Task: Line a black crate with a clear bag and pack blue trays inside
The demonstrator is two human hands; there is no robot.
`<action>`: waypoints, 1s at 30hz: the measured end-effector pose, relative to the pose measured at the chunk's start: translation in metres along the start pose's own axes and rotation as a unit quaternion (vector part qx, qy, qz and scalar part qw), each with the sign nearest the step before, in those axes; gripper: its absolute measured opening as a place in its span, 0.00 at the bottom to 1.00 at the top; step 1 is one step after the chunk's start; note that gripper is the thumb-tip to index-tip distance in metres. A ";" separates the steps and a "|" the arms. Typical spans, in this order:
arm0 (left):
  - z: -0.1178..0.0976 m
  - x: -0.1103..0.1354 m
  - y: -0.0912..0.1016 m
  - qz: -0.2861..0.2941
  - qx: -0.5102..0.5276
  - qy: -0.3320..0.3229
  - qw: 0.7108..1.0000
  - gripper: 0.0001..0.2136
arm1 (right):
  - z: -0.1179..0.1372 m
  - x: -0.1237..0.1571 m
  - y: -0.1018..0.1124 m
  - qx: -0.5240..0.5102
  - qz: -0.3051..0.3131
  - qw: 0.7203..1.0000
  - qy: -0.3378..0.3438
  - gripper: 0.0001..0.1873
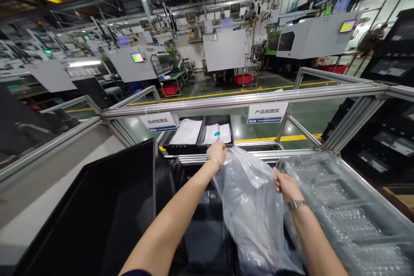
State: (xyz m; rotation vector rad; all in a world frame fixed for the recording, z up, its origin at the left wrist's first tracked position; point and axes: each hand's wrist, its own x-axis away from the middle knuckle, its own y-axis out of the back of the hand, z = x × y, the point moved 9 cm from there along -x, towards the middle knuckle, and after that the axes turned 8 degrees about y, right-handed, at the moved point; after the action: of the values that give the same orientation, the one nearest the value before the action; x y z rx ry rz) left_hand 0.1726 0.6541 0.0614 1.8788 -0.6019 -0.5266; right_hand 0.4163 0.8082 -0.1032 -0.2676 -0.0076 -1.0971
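Note:
A clear plastic bag (252, 207) hangs open between my two hands. My left hand (217, 151) grips the bag's top edge and also holds a thin strip with a blue mark that sticks up from the fist. The bag's right edge is pinched by my right hand (286, 185), lower and nearer to me. Below the bag lies a dark glossy part (207, 233). Two black trays (215, 123) with white sheets sit just beyond my left hand.
A large black panel (106, 207) leans at the left. Bubble-wrapped parts (343, 211) are stacked at the right. An aluminium frame rail (246, 99) with two hanging labels crosses ahead. Moulding machines and red bins stand across the aisle.

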 end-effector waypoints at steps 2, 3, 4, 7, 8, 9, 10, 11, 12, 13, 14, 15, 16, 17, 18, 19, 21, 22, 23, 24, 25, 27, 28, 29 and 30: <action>0.011 -0.003 0.002 -0.036 -0.007 0.028 0.999 0.09 | -0.017 0.022 0.007 -0.003 0.013 0.999 -0.032 0.29; 0.016 0.004 -0.001 -0.049 0.000 0.042 0.998 0.10 | -0.025 0.032 0.011 -0.012 0.009 0.999 -0.044 0.29; 0.021 0.014 -0.008 -0.059 0.027 0.056 0.996 0.11 | -0.033 0.041 0.016 -0.024 -0.001 0.998 -0.053 0.28; 0.037 0.061 -0.045 -0.064 0.225 0.082 0.969 0.15 | -0.053 0.060 0.027 -0.076 -0.036 0.994 -0.074 0.28; 0.042 0.078 -0.063 -0.049 0.302 0.083 0.949 0.16 | -0.058 0.064 0.029 -0.095 -0.045 0.991 -0.080 0.28; 0.045 0.094 -0.081 -0.022 0.365 0.083 0.927 0.17 | -0.063 0.067 0.031 -0.112 -0.052 0.989 -0.085 0.28; 0.046 0.109 -0.099 0.013 0.407 0.083 0.910 0.18 | -0.068 0.069 0.033 -0.126 -0.061 0.986 -0.090 0.28; 0.048 0.123 -0.114 0.045 0.437 0.086 0.894 0.19 | -0.071 0.070 0.036 -0.137 -0.072 0.984 -0.093 0.28; 0.051 0.136 -0.124 0.065 0.459 0.093 0.881 0.19 | -0.075 0.070 0.039 -0.145 -0.086 0.981 -0.095 0.27; 0.055 0.147 -0.126 0.065 0.473 0.100 0.873 0.18 | -0.078 0.070 0.043 -0.151 -0.103 0.978 -0.096 0.27; 0.060 0.158 -0.122 0.041 0.481 0.102 0.870 0.16 | -0.080 0.068 0.048 -0.155 -0.121 0.976 -0.096 0.27; 0.065 0.168 -0.112 0.005 0.478 0.097 0.873 0.14 | -0.082 0.066 0.051 -0.158 -0.138 0.973 -0.094 0.27; 0.067 0.178 -0.100 -0.029 0.464 0.083 0.881 0.13 | -0.084 0.064 0.054 -0.161 -0.150 0.971 -0.093 0.28; 0.067 0.188 -0.090 -0.046 0.444 0.061 0.893 0.12 | -0.085 0.062 0.055 -0.163 -0.158 0.970 -0.091 0.28; 0.062 0.196 -0.084 -0.037 0.420 0.034 0.906 0.09 | -0.086 0.059 0.055 -0.165 -0.162 0.969 -0.089 0.29; 0.056 0.203 -0.083 -0.006 0.397 0.007 0.918 0.07 | -0.087 0.057 0.054 -0.167 -0.162 0.969 -0.086 0.29; 0.043 0.217 -0.096 0.086 0.360 -0.026 0.929 0.10 | -0.088 0.054 0.049 -0.169 -0.161 0.969 -0.078 0.28; 0.041 0.221 -0.106 0.119 0.350 -0.021 0.929 0.10 | -0.088 0.053 0.046 -0.168 -0.160 0.970 -0.074 0.27; 0.042 0.223 -0.117 0.136 0.346 0.000 0.928 0.09 | -0.089 0.053 0.043 -0.167 -0.160 0.970 -0.069 0.27; 0.047 0.224 -0.127 0.142 0.348 0.032 0.926 0.08 | -0.089 0.053 0.039 -0.166 -0.159 0.971 -0.064 0.26; 0.053 0.223 -0.139 0.144 0.354 0.073 0.921 0.08 | -0.089 0.053 0.036 -0.164 -0.158 0.972 -0.059 0.25; 0.065 0.221 -0.160 0.158 0.364 0.138 0.908 0.08 | -0.091 0.053 0.030 -0.159 -0.151 0.974 -0.050 0.24; 0.069 0.218 -0.167 0.168 0.367 0.152 0.902 0.08 | -0.092 0.052 0.029 -0.155 -0.148 0.976 -0.044 0.24; 0.072 0.215 -0.171 0.175 0.371 0.153 0.899 0.09 | -0.093 0.051 0.028 -0.150 -0.145 0.977 -0.039 0.23; 0.074 0.212 -0.169 0.171 0.376 0.146 0.899 0.12 | -0.095 0.050 0.028 -0.144 -0.144 0.979 -0.032 0.23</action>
State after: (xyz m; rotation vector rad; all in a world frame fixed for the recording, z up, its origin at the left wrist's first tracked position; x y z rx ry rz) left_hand 0.3199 0.5250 -0.1400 2.4269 -0.9983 0.2761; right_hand 0.4523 0.7558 -0.1938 -0.5753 0.0569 -1.3776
